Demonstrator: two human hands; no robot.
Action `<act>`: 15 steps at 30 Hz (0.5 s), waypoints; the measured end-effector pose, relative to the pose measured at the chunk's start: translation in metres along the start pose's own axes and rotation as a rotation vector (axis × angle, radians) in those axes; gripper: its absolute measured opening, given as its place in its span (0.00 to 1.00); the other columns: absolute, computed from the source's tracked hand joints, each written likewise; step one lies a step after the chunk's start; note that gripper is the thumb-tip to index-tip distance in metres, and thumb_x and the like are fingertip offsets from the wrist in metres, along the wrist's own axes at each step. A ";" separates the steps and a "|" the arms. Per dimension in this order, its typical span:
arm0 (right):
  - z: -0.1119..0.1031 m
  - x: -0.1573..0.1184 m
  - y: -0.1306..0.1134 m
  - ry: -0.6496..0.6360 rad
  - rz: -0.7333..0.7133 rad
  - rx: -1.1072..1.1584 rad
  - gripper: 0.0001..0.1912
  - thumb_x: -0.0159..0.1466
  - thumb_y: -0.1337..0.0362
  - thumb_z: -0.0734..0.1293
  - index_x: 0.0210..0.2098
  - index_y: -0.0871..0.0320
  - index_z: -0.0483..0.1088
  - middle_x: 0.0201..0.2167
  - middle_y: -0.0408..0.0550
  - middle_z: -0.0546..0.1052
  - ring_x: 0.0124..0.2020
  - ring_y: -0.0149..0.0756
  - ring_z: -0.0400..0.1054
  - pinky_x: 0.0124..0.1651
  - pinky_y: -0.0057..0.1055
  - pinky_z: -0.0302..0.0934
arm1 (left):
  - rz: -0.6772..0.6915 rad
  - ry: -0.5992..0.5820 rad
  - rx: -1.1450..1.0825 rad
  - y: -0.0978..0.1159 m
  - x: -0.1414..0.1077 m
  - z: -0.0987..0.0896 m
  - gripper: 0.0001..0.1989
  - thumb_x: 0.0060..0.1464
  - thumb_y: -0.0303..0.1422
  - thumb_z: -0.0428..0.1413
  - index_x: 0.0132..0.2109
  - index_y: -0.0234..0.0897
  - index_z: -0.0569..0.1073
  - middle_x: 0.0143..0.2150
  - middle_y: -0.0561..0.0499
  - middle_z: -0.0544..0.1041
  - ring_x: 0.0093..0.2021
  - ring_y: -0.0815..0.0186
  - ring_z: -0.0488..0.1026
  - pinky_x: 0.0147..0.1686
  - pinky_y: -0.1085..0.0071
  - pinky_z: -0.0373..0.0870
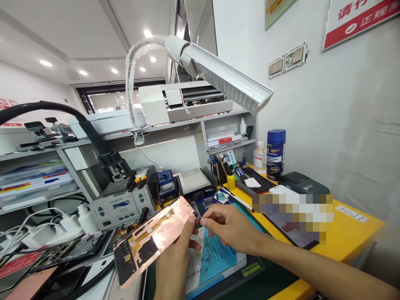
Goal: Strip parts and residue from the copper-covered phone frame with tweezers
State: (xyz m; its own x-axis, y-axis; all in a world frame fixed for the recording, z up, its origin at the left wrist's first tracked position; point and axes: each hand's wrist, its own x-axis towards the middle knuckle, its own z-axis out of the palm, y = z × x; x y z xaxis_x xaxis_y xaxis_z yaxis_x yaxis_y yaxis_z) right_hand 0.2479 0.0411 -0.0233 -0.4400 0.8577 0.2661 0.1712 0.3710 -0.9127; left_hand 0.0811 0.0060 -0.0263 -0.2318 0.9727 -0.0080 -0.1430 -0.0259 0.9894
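At two o'clock, a red-and-white wall sign reads "请" above and "正规" on its red band, beside a circled white check mark; the frame cuts off the rest. The print on the blue canister at three o'clock and the yellow-green label at five o'clock is too small to read.

The single head camera looks forward and slightly down across the nearby workbench.
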 end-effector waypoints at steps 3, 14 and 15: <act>0.002 -0.001 0.001 0.038 -0.015 -0.037 0.13 0.67 0.56 0.66 0.33 0.60 0.74 0.24 0.42 0.73 0.19 0.26 0.61 0.21 0.24 0.53 | -0.015 -0.015 0.063 -0.003 -0.003 -0.001 0.14 0.61 0.39 0.59 0.50 0.36 0.74 0.48 0.48 0.77 0.43 0.59 0.77 0.39 0.62 0.77; 0.005 -0.006 -0.006 0.019 -0.045 -0.151 0.16 0.70 0.56 0.62 0.33 0.60 0.72 0.23 0.40 0.70 0.24 0.28 0.59 0.26 0.25 0.52 | -0.104 -0.033 0.120 -0.018 0.007 -0.013 0.17 0.62 0.39 0.58 0.54 0.36 0.72 0.54 0.47 0.75 0.50 0.55 0.75 0.47 0.56 0.76; 0.006 -0.006 -0.006 0.020 -0.033 -0.144 0.16 0.70 0.56 0.62 0.32 0.60 0.72 0.23 0.41 0.70 0.24 0.28 0.60 0.26 0.26 0.52 | -0.110 -0.038 0.120 -0.019 0.009 -0.013 0.16 0.62 0.39 0.58 0.53 0.36 0.73 0.54 0.47 0.75 0.49 0.55 0.75 0.46 0.56 0.76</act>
State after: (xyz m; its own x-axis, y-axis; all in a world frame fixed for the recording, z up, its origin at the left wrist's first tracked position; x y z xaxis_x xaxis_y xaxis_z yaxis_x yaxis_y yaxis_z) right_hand 0.2444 0.0318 -0.0214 -0.4297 0.8506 0.3030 0.2824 0.4453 -0.8497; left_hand 0.0688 0.0120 -0.0472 -0.1841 0.9762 -0.1144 -0.0491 0.1071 0.9930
